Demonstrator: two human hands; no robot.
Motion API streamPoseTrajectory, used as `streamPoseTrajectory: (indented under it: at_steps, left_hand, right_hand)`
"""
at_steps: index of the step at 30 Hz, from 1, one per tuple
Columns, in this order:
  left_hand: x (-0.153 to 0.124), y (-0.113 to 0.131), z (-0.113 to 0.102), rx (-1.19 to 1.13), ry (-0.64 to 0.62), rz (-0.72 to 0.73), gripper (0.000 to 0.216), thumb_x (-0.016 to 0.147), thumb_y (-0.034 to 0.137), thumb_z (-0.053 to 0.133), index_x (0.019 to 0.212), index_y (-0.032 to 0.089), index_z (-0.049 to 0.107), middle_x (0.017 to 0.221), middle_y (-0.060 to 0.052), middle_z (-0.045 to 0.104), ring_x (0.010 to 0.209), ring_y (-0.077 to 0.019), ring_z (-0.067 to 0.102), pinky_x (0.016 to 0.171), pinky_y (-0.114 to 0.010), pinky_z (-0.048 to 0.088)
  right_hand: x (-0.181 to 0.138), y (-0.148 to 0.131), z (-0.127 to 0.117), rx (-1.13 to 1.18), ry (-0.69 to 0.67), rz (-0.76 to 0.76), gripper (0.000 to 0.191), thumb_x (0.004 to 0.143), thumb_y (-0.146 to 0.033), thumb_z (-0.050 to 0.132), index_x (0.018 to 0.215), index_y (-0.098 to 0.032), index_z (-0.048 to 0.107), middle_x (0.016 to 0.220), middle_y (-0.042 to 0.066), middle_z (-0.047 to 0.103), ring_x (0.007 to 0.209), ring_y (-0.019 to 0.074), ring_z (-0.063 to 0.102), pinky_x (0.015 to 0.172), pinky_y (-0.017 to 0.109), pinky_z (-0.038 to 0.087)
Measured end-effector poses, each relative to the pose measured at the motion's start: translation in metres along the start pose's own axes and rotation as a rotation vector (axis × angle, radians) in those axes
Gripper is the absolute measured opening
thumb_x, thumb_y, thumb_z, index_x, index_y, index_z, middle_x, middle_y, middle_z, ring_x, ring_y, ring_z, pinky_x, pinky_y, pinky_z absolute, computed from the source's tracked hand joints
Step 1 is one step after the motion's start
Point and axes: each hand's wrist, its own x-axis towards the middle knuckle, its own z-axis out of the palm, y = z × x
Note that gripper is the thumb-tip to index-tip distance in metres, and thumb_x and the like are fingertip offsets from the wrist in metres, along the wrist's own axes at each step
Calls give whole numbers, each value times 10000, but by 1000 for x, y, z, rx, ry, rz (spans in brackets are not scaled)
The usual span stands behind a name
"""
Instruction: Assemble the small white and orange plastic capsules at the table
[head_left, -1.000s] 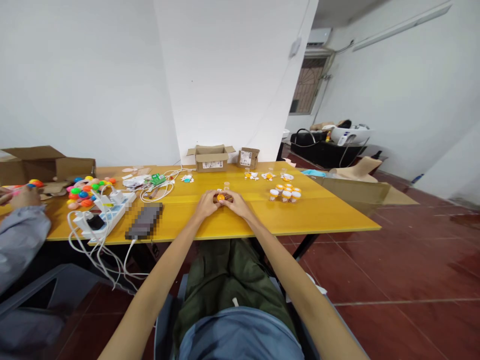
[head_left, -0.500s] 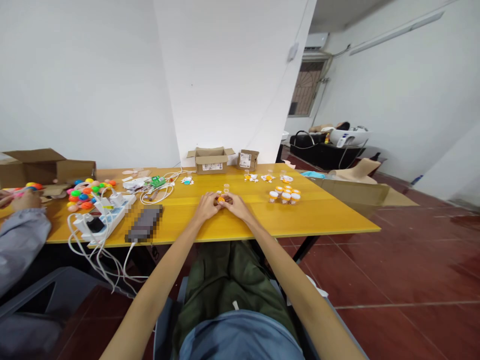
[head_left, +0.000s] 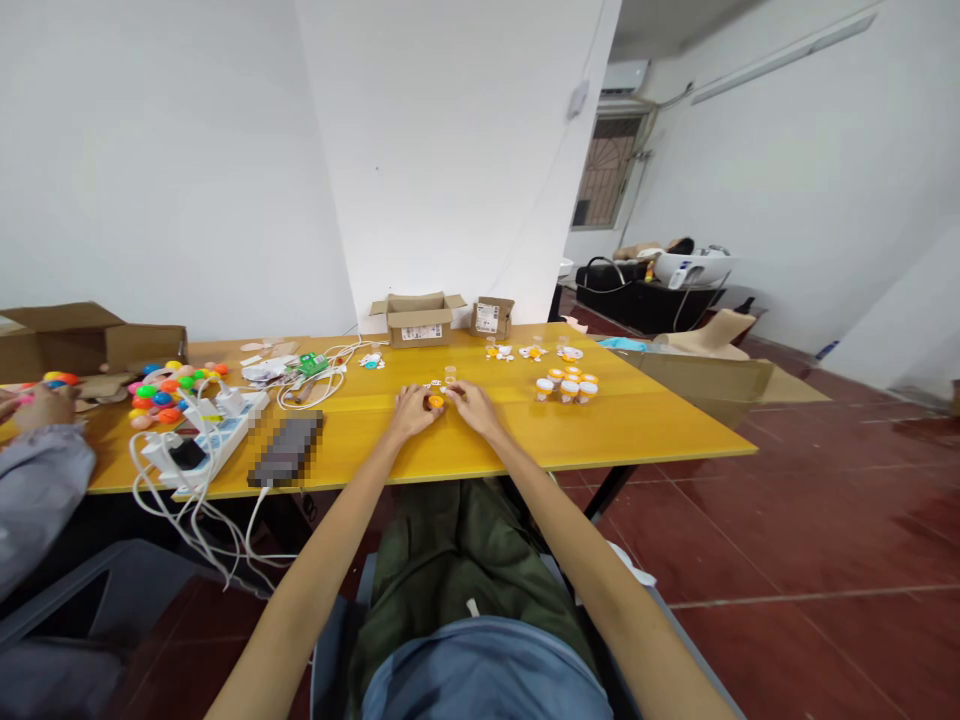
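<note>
My left hand [head_left: 411, 412] rests on the yellow table [head_left: 637, 432] with its fingers curled round a small orange piece [head_left: 436, 402]. My right hand [head_left: 468, 402] lies just to the right of it, fingers pinched near tiny white bits [head_left: 442, 385] on the tabletop; what it holds, if anything, is too small to make out. A small clear cup [head_left: 450, 374] stands just behind the hands. A cluster of several small orange-and-white capped pots [head_left: 568, 384] sits to the right of my right hand.
Two cardboard boxes [head_left: 418, 318] stand at the table's back edge. A white power strip [head_left: 212, 435] with cables, a dark device [head_left: 288, 448] and coloured balls [head_left: 166, 387] lie at left. Another person's sleeve [head_left: 37, 490] shows at far left. Flattened cardboard [head_left: 720, 376] lies right.
My hands have drawn slightly apart; the orange piece now sits by my left fingers, and my right hand has shifted a little to the right. The view drifted slightly.
</note>
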Motion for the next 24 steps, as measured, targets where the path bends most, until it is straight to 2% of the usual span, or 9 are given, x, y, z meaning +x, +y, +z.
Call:
streamPoseTrajectory:
  at_steps: [7, 11, 16, 24]
  left_hand:
    - [1, -3, 3, 22, 2, -23, 255, 786, 332, 686, 1035, 279, 708, 1130, -68, 678, 1133, -304, 555, 980, -400, 427]
    - [3, -6, 7, 17, -9, -23, 276, 794, 330, 673, 1061, 270, 702, 1149, -77, 670, 1139, -306, 547, 986, -400, 410]
    - [2, -6, 6, 7, -9, -15, 266, 811, 321, 652, 1066, 263, 699, 1151, -80, 671, 1149, -297, 545, 988, -390, 408]
    - [7, -11, 8, 10, 43, -61, 237, 792, 309, 653, 1010, 234, 706, 1113, -91, 681, 1128, -290, 564, 979, -385, 411]
  right_hand:
    - [0, 1, -1, -218, 134, 196, 235, 897, -166, 492, 912, -225, 719, 977, 63, 757, 950, 201, 692, 885, 318, 525]
    - [-1, 4, -4, -315, 143, 229, 245, 891, -157, 481, 893, -219, 718, 961, 68, 754, 942, 204, 684, 845, 301, 513]
    - [-3, -8, -8, -427, 38, 226, 267, 907, -134, 476, 949, -216, 727, 1034, 76, 744, 994, 202, 663, 890, 303, 485]
    - [-12, -33, -6, -581, -197, 101, 378, 969, -199, 451, 1281, -298, 640, 1361, 76, 629, 1210, 247, 554, 987, 391, 417]
